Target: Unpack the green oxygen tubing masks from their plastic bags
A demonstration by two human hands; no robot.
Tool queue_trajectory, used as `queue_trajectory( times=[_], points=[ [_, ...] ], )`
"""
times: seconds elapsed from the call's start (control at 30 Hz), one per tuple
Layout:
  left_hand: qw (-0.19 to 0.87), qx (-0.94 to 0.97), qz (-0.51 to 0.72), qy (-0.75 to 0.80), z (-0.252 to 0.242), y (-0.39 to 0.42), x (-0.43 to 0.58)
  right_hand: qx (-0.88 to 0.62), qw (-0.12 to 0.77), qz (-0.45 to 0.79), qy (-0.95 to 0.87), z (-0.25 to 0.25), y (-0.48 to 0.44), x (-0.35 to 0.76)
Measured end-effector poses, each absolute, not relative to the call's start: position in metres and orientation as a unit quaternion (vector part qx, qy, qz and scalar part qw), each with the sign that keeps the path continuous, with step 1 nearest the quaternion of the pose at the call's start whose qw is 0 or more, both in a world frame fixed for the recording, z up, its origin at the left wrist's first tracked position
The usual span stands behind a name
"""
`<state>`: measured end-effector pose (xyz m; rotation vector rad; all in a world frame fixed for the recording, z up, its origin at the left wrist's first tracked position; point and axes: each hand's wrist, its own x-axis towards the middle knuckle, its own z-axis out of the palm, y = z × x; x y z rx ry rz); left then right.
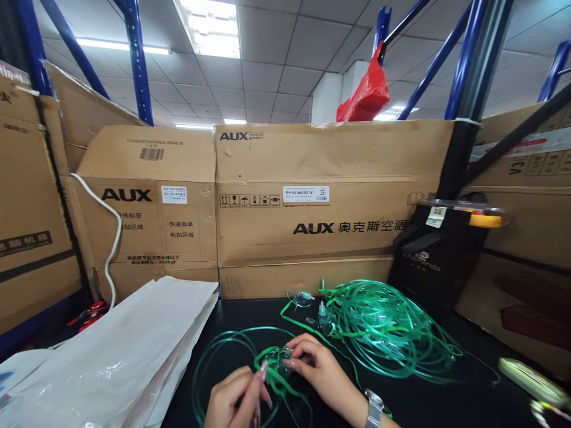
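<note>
On the black table, a clear green mask (282, 359) with green straps and a coil of green tubing (209, 362) lies between my hands. My right hand (314, 364), with a silver watch at the wrist, pinches the mask's edge with thumb and fingers. My left hand (241, 395) is closed at the lower left of the mask, its thumb and index finger together on a green strap (277, 377). A large tangle of green tubing (383, 327) lies to the right, beyond my right hand, with clear plastic parts (325, 315) at its left edge.
White plastic bags (116, 351) are stacked at the left. Cardboard boxes (312, 249) stand along the back. A black bag (435, 261) is at the right rear, and a yellow-green object (530, 380) lies at the right edge. A red bag (366, 95) hangs above.
</note>
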<state>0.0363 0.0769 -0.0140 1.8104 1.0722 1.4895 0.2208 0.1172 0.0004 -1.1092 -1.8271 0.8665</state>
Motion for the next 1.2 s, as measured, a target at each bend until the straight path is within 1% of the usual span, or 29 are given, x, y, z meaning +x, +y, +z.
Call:
queue_trajectory(
  times=[0.1,0.17,0.23,0.4,0.63,0.77,1.0,1.2],
  points=[
    [0.422,0.580,0.511,0.473,-0.019,0.091,0.034,-0.414,0.437,0.376,-0.704,0.002,0.116,0.222],
    [0.464,0.563,0.474,0.493,-0.022,0.097,0.034,-0.399,0.452,0.369,-0.707,0.005,0.114,0.221],
    [0.450,0.580,0.457,0.503,-0.022,0.099,0.035,-0.389,0.451,0.359,-0.718,0.008,0.110,0.221],
    [0.335,0.644,0.440,0.529,-0.017,0.093,0.037,-0.350,0.439,0.358,-0.746,0.015,0.101,0.219],
    [0.302,0.725,0.419,0.455,-0.023,0.095,0.035,-0.327,0.405,0.409,-0.750,0.012,0.093,0.215],
    [0.315,0.739,0.416,0.427,-0.024,0.094,0.035,-0.331,0.384,0.392,-0.768,0.013,0.096,0.214],
    [0.358,0.707,0.403,0.458,-0.022,0.095,0.036,-0.382,0.454,0.394,-0.702,0.016,0.110,0.220],
    [0.392,0.681,0.417,0.456,-0.017,0.091,0.037,-0.400,0.471,0.414,-0.668,0.018,0.115,0.223]
  ],
)
